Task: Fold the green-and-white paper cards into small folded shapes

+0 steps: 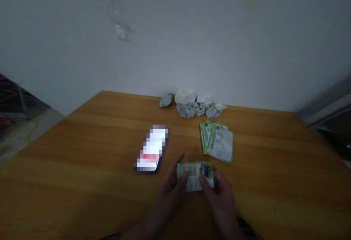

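A small printed leaflet (194, 176) with green edges, red text blocks and a dark picture is held between my two hands above the table's near side. My left hand (172, 185) grips its left end, thumb on top and index finger stretched past the edge. My right hand (219, 194) pinches the right end, its thumb lying across the front. Just beyond, to the right, several similar green-and-white leaflets (221, 143) lie overlapping on the wood. Left of my hands rests a phone (152, 148) with a bright, pixelated screen.
Crumpled printed paper (188, 109) sits in a row along the back of the wooden table (82, 152), with a separate paper ball (165, 101) to its left. A white wall (175, 42) rises behind the table. Clear tape (122, 31) hangs on it.
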The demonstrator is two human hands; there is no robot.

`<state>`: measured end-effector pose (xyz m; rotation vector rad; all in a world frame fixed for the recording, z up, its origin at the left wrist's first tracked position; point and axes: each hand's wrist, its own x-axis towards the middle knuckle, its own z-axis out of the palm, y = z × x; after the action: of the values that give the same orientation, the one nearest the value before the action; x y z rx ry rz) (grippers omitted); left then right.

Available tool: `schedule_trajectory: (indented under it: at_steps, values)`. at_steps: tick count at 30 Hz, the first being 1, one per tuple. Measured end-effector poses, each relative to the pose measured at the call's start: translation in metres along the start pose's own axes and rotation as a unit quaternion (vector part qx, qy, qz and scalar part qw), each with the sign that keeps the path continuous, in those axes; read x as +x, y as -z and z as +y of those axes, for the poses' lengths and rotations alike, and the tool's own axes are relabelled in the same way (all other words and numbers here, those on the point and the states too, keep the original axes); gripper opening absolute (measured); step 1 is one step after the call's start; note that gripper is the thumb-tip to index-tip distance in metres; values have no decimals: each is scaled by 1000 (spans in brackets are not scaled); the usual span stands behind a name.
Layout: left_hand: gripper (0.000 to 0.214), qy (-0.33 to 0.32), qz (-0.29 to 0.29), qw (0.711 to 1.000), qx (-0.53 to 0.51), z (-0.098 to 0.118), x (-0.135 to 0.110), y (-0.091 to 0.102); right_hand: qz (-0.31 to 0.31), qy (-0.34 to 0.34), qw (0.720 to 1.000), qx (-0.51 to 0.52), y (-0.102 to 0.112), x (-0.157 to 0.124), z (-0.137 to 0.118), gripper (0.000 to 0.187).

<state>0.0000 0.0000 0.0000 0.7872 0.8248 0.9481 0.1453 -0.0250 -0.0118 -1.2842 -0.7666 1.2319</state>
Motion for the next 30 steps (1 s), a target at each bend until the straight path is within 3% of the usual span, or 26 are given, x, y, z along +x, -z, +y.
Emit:
schedule_trajectory:
  at_steps: [22, 25, 28, 30]
  values:
    - [63, 4, 54, 997, 49, 5, -3, -2, -23, 2, 1000, 9, -1, -1, 6, 27]
    - [60, -15, 58, 994, 87, 8, -4, 1, -49, -4, 998, 24, 0, 0, 0, 42]
    - [59, -43, 74, 987, 137, 10, -4, 4, -115, -58, 992, 17, 4, 3, -4, 66]
    - [59, -47, 73, 984, 153, 11, -3, 5, -128, -73, 989, 15, 7, 5, -4, 70]
